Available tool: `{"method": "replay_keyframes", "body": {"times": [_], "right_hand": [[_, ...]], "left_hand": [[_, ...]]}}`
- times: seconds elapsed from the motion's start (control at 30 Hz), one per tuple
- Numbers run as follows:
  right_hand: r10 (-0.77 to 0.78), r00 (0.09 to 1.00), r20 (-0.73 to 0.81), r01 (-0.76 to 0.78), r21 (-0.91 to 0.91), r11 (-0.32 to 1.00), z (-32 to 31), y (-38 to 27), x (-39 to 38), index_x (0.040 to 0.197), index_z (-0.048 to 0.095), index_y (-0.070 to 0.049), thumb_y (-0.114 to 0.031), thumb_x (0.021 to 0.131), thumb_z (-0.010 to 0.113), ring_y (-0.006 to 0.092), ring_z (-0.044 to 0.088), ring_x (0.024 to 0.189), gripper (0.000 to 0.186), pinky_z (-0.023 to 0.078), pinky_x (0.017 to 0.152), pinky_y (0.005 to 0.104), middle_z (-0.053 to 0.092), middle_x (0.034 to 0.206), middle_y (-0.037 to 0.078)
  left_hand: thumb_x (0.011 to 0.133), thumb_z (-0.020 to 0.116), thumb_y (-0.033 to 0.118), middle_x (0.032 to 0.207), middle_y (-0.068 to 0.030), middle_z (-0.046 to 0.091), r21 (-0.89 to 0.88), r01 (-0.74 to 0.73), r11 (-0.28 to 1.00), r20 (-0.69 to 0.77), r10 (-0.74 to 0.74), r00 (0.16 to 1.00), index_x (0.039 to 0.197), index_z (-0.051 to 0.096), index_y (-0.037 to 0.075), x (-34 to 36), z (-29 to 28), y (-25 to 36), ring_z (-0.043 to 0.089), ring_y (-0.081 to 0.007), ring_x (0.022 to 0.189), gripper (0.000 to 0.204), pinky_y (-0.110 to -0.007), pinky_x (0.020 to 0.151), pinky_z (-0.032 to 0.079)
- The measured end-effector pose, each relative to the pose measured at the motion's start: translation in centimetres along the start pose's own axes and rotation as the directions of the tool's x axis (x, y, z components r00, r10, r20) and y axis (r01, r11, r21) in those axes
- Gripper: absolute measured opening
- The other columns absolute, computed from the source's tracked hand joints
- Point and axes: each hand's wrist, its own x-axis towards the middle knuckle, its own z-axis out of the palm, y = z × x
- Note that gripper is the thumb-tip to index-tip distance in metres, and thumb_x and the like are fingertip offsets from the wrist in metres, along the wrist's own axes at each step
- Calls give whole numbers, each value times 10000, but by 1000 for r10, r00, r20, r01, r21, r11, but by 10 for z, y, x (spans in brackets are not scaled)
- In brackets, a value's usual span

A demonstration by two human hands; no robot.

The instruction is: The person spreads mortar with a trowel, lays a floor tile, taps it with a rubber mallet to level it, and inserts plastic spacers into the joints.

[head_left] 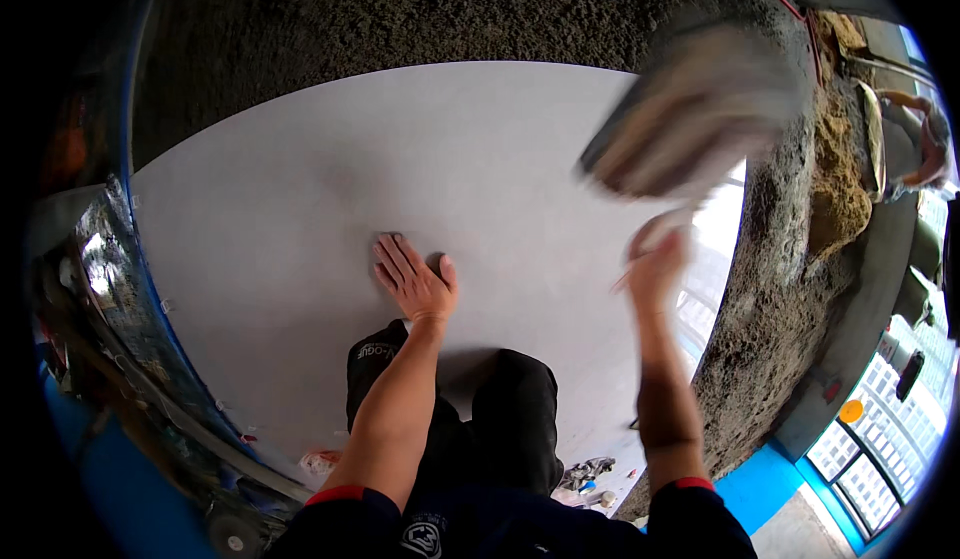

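Observation:
A large pale grey slab lies under my bent knees. My left hand rests flat on it, fingers stretched out and holding nothing. Above the slab's right side, my right hand is closed around the handle of a mallet-like tool. The tool's broad, blocky head looks dark with a brownish face. It is smeared by motion and raised beyond my hand toward the slab's far right corner. Whether it touches the slab I cannot tell.
Rough dark mortar borders the slab's far and right sides. A blue strip runs along its left edge. Crumpled wrapping and small items lie by my knees. Another person is at far right, near a sandy heap.

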Motion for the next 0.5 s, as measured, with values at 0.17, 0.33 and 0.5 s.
{"method": "replay_keyframes", "body": {"times": [0.17, 0.33, 0.5], "right_hand": [[471, 540, 698, -599, -75, 797, 8, 41, -99, 790, 569, -3, -572, 1000, 419, 157, 519, 505, 624, 399, 434, 321, 507, 562, 35], [575, 477, 665, -729, -66, 682, -75, -58, 20, 1003, 549, -24, -486, 1007, 471, 112, 508, 517, 468, 391, 397, 264, 557, 706, 33], [-14, 975, 222, -108, 526, 844, -121, -104, 79, 808, 532, -90, -507, 1057, 245, 74, 465, 508, 564, 365, 443, 236, 517, 642, 11]], "left_hand": [[919, 471, 471, 1607, -265, 94, -8, -21, 1000, -49, 20, 999, 1514, 185, -73, -12, -2, -6, 63, -418, 1498, 855, -574, 1188, 74], [945, 464, 469, 1598, -274, 115, -43, -31, 999, -121, 26, 992, 1511, 194, -67, -7, -3, -4, 81, -420, 1492, 825, -563, 1189, 89], [955, 452, 492, 1609, -250, 101, 12, -6, 1000, -141, 7, 990, 1515, 200, -51, -3, -7, -7, 75, -398, 1498, 820, -550, 1193, 90]]}}
